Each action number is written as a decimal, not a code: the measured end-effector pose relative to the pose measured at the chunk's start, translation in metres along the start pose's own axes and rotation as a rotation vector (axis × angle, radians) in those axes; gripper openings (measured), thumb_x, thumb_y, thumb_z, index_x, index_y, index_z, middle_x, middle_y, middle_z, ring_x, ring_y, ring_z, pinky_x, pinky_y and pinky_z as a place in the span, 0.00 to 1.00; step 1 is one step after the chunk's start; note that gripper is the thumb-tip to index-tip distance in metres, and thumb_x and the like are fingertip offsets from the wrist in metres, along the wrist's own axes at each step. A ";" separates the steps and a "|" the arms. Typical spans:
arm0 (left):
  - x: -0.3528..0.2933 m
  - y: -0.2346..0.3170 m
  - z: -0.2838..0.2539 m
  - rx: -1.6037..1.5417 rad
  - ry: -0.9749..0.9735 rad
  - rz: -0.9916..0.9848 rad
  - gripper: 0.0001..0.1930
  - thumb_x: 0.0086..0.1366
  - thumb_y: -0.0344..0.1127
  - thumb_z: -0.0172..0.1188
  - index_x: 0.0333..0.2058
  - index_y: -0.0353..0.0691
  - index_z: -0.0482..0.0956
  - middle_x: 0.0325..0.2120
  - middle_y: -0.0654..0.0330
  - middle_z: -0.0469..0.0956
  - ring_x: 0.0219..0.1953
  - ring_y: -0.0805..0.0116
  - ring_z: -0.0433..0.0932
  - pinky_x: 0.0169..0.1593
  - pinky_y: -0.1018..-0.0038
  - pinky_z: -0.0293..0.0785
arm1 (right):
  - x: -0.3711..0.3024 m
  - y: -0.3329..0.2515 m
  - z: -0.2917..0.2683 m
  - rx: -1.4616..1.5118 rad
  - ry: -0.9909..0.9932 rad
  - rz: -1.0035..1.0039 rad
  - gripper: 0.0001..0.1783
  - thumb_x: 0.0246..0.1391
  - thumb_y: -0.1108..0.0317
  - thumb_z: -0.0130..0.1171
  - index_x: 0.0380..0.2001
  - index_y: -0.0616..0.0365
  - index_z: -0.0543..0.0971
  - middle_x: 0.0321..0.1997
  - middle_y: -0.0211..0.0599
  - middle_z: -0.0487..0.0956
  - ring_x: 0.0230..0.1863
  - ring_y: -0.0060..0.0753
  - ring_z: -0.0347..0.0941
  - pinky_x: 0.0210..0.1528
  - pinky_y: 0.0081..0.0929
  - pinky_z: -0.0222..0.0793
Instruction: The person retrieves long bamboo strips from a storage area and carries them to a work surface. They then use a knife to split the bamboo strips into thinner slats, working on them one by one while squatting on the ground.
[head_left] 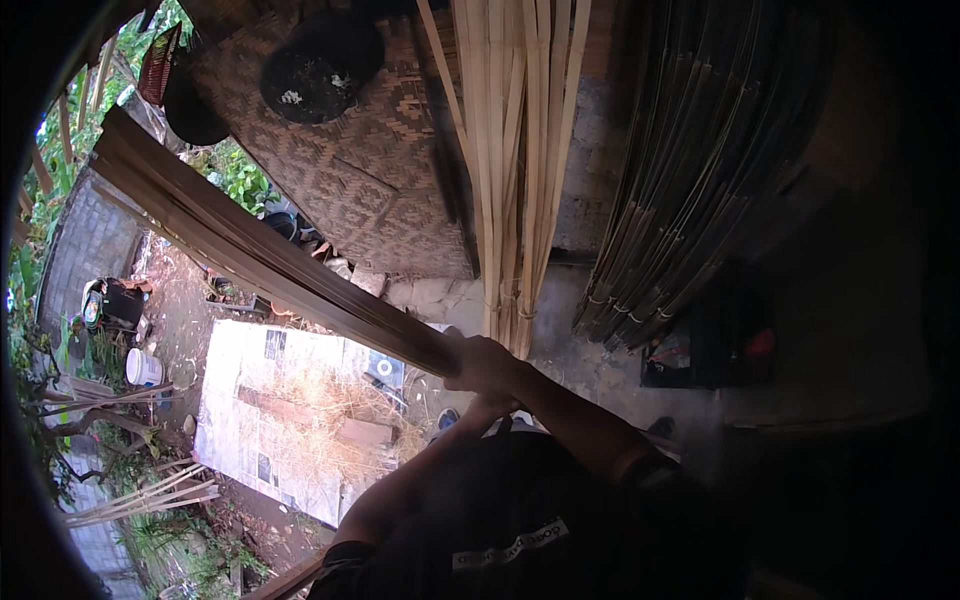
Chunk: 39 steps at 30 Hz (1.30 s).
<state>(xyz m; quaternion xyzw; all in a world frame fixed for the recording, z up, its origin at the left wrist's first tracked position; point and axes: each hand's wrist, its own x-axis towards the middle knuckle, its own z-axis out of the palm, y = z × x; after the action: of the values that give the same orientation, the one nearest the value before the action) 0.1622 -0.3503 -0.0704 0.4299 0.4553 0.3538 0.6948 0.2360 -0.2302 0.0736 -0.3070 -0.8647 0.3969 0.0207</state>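
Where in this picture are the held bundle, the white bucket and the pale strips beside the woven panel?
Held bundle (272,260), head view: middle of its length.
White bucket (144,368), head view: outer side.
Pale strips (492,170), head view: middle of one strip.

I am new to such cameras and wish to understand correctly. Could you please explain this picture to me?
There is no robot here: a person works bare-handed. A wide fisheye camera worn on the head looks down, so straight edges bend toward the rim. The right hand grips one end of a long brown bundle. The left hand is just below, partly hidden; I cannot tell whether it holds anything. On the ground lies a pale sheet with straw-like shavings on it. Pale strips stand beside a woven panel.
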 end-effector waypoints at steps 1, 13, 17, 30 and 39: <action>-0.005 -0.001 -0.005 -0.010 0.080 0.106 0.21 0.72 0.36 0.61 0.60 0.34 0.73 0.57 0.52 0.76 0.58 0.64 0.74 0.57 0.63 0.74 | 0.014 -0.006 0.010 -0.010 -0.005 -0.026 0.44 0.43 0.51 0.74 0.59 0.58 0.66 0.40 0.55 0.83 0.45 0.61 0.81 0.47 0.52 0.77; -0.087 -0.086 -0.137 -0.276 0.610 0.279 0.24 0.78 0.45 0.51 0.63 0.34 0.70 0.57 0.50 0.75 0.60 0.60 0.75 0.64 0.61 0.69 | 0.092 -0.063 0.087 0.002 0.149 -0.292 0.54 0.54 0.33 0.65 0.74 0.50 0.58 0.59 0.61 0.73 0.62 0.63 0.69 0.64 0.52 0.65; -0.108 -0.052 -0.162 -0.940 0.797 0.344 0.25 0.75 0.43 0.57 0.64 0.35 0.67 0.56 0.52 0.76 0.60 0.56 0.76 0.66 0.56 0.68 | 0.032 0.017 0.065 -0.162 0.207 -0.033 0.46 0.55 0.35 0.65 0.67 0.57 0.70 0.60 0.56 0.74 0.64 0.58 0.68 0.67 0.50 0.62; -0.213 -0.132 -0.303 -1.118 1.528 0.358 0.30 0.74 0.60 0.54 0.55 0.36 0.74 0.45 0.53 0.80 0.47 0.60 0.81 0.54 0.63 0.79 | -0.156 0.111 -0.026 -0.576 -0.343 0.701 0.79 0.23 0.38 0.85 0.77 0.50 0.52 0.82 0.51 0.40 0.81 0.62 0.34 0.79 0.58 0.41; -0.247 -0.185 -0.327 -1.449 1.486 0.280 0.31 0.69 0.64 0.60 0.53 0.40 0.75 0.38 0.53 0.82 0.40 0.56 0.82 0.49 0.57 0.80 | -0.144 0.095 -0.037 -0.830 -0.222 0.492 0.65 0.31 0.57 0.83 0.73 0.54 0.59 0.73 0.50 0.59 0.74 0.63 0.52 0.75 0.58 0.51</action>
<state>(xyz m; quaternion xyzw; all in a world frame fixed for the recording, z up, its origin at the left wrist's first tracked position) -0.2086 -0.5485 -0.2301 -0.3662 0.3927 0.7942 0.2844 0.4115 -0.2369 0.0621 -0.4402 -0.8488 0.0426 -0.2899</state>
